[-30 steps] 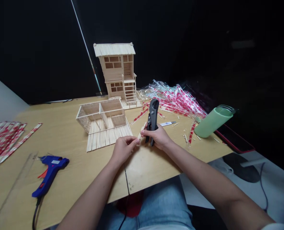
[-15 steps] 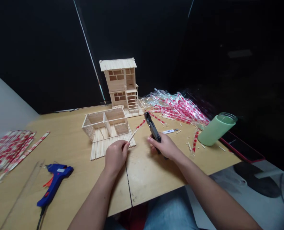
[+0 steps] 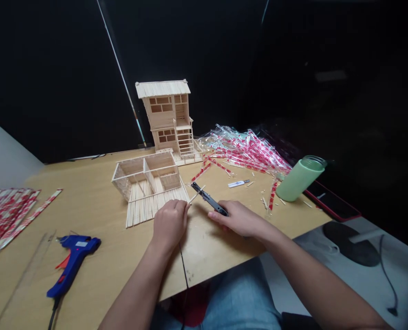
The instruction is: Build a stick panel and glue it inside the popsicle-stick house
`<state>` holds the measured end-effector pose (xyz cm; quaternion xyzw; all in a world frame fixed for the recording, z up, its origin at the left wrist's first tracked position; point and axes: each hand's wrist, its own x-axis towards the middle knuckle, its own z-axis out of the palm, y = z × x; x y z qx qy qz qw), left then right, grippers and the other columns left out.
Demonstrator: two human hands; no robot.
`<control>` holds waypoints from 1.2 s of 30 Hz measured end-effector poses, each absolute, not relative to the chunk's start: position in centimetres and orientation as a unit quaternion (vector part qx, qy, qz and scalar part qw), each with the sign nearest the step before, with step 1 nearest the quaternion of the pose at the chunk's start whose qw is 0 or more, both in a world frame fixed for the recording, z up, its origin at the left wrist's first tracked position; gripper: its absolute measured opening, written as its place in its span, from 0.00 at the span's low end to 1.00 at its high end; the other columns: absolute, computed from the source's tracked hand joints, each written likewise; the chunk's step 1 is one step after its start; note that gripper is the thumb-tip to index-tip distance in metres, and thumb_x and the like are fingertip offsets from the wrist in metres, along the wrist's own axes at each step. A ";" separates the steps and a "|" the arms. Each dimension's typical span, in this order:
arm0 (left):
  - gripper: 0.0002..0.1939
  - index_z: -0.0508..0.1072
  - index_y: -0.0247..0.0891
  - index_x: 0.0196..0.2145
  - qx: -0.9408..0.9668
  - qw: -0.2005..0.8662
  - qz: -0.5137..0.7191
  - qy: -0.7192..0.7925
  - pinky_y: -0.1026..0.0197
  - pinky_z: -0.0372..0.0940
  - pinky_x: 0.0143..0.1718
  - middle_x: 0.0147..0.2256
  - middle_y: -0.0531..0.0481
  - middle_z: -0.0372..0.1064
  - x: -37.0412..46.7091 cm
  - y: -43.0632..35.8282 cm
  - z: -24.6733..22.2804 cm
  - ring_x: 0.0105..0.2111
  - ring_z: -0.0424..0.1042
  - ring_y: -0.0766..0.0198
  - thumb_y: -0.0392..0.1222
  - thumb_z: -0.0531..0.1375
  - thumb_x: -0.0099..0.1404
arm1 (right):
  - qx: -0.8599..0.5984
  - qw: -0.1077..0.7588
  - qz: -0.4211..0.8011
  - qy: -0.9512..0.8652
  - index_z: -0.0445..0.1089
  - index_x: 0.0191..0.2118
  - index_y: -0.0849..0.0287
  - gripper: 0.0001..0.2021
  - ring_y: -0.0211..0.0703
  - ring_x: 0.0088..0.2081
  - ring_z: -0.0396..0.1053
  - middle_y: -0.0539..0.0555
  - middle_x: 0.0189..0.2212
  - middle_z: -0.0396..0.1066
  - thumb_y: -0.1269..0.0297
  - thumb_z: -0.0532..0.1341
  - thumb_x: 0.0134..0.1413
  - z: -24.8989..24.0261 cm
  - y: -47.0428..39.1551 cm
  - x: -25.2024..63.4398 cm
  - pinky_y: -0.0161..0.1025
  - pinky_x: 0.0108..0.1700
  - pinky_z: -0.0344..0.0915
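Between its thumb and fingers, my left hand pinches a thin wooden stick that points up and right. My right hand is wrapped round a dark cutting tool, whose jaws meet the upper part of the stick. Just behind my left hand lies a small roofless stick structure with divided rooms and a slatted front floor. Further back stands a two-storey stick house with a ladder.
A blue glue gun and red-white wrapped sticks lie at left. Clear and red wrappers, a white-blue tool, a tilted green jar and a phone are at right.
The cutting tool has turned and moved left, so its jaws now meet the stick. Everything on the table has shifted slightly left in view.
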<state>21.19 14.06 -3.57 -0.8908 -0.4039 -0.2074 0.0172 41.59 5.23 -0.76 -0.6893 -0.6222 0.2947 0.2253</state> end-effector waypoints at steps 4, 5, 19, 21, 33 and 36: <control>0.14 0.75 0.37 0.35 -0.896 0.025 -0.193 -0.399 0.58 0.58 0.35 0.34 0.43 0.76 21.3 13.9 -3.7 0.36 0.73 0.56 0.40 0.51 0.73 | -0.713 0.193 0.251 -0.625 0.71 0.33 0.59 0.24 0.49 0.31 0.72 0.60 0.31 0.77 0.41 0.55 0.61 -1.1 5.2 41.5 0.37 0.31 0.57; 0.14 0.75 0.37 0.35 -0.898 0.025 -0.189 -0.398 0.58 0.58 0.35 0.34 0.43 0.76 21.3 13.9 -3.7 0.36 0.72 0.56 0.40 0.51 0.73 | -0.718 0.186 0.241 -0.626 0.71 0.33 0.59 0.23 0.49 0.31 0.72 0.60 0.31 0.77 0.42 0.55 0.61 -1.3 5.3 41.5 0.38 0.31 0.56; 0.15 0.76 0.35 0.35 -0.921 0.010 -0.116 -0.371 0.57 0.60 0.32 0.34 0.39 0.76 25.7 14.2 -1.3 0.36 0.75 0.52 0.37 0.50 0.71 | -0.750 0.173 0.308 -0.559 0.67 0.26 0.58 0.18 0.42 0.18 0.67 0.51 0.15 0.69 0.51 0.58 0.62 -2.0 5.5 44.9 0.35 0.25 0.58; 0.15 0.77 0.35 0.35 -0.923 0.006 -0.110 -0.370 0.57 0.61 0.33 0.35 0.38 0.76 26.3 14.5 -0.9 0.37 0.75 0.51 0.35 0.50 0.70 | -0.754 0.179 0.316 -0.548 0.64 0.22 0.57 0.20 0.41 0.18 0.66 0.51 0.14 0.69 0.51 0.58 0.62 -2.0 5.6 45.2 0.35 0.25 0.59; 0.14 0.78 0.35 0.37 -0.920 -0.011 -0.106 -0.378 0.58 0.63 0.35 0.36 0.37 0.76 27.6 14.8 -0.5 0.37 0.76 0.53 0.36 0.51 0.70 | -0.730 0.182 0.368 -0.546 0.62 0.18 0.57 0.28 0.39 0.16 0.66 0.52 0.14 0.69 0.41 0.54 0.61 -2.4 5.8 46.8 0.35 0.24 0.63; 0.15 0.77 0.35 0.37 -0.914 -0.011 -0.121 -0.386 0.57 0.63 0.35 0.37 0.37 0.76 27.3 14.6 -0.6 0.37 0.76 0.51 0.37 0.50 0.71 | -0.745 0.181 0.311 -0.561 0.65 0.22 0.58 0.30 0.40 0.19 0.68 0.54 0.17 0.72 0.35 0.52 0.59 -2.4 6.0 46.8 0.35 0.25 0.61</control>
